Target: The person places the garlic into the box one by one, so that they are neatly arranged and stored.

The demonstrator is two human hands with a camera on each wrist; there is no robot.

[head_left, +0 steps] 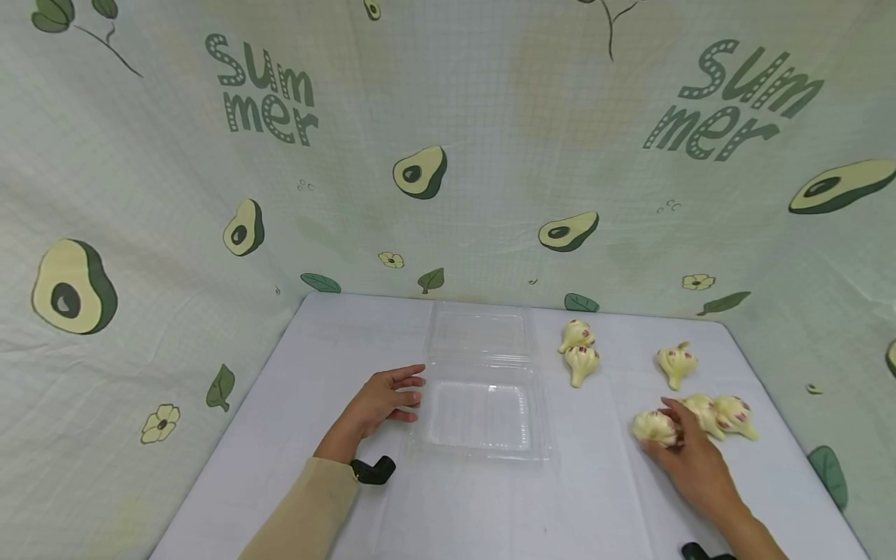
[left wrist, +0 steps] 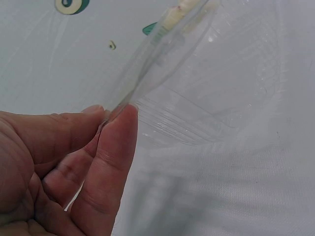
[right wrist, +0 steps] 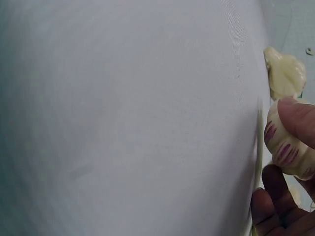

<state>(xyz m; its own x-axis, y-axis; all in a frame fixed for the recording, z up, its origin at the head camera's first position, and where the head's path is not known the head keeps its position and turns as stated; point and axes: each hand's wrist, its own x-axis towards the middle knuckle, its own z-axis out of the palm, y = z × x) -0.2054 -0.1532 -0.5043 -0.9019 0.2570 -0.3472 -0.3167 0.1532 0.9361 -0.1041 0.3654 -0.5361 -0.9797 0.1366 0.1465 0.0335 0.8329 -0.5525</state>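
Note:
A clear plastic container (head_left: 478, 453) lies with its lid (head_left: 480, 333) laid back behind the base. At its left side is my left hand (head_left: 378, 400); in the left wrist view the thumb and forefinger of this hand (left wrist: 74, 169) pinch the thin edge of the clear plastic (left wrist: 197, 110). On the right, my right hand (head_left: 696, 470) grips a cream garlic bulb (head_left: 652, 428) with purple marks. The right wrist view shows this bulb (right wrist: 285, 147) between the thumb and fingers of the hand (right wrist: 283, 211), partly covered by them.
Two garlic bulbs (head_left: 582, 362) touch each other right of the lid. Another bulb (head_left: 676, 364) lies farther right, and two more (head_left: 733, 414) sit side by side just beyond my right hand. A printed cloth (head_left: 490, 194) rises behind the white table (head_left: 581, 498).

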